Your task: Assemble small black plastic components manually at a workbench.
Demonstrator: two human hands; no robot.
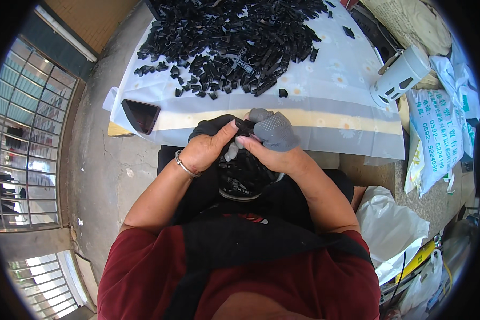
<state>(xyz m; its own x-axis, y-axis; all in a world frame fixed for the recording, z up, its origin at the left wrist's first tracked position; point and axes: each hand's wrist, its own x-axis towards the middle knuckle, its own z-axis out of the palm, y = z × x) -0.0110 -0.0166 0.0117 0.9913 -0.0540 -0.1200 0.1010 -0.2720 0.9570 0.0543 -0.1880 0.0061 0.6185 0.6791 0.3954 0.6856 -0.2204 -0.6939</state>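
Note:
My left hand (212, 137), in a dark glove that leaves the thumb bare, pinches a small black plastic part (245, 128) from one side. On its other side my right hand (274, 134) grips the same part, wearing a grey dotted glove with the thumb also bare. Both hands are closed and meet just off the table's near edge; my fingers cover much of the part's shape. Directly below them, a round container with a pale rim (240, 199) rests in my lap, holding several black plastic parts (242, 173).
A big heap of black plastic pieces (224, 48) covers the far part of the table (325, 96), which has a flowered plastic cover. A phone (141, 116) lies at the left corner. At the right stand a white tumbler (401, 77) and printed bags (434, 138). Barred windows (29, 133) are left.

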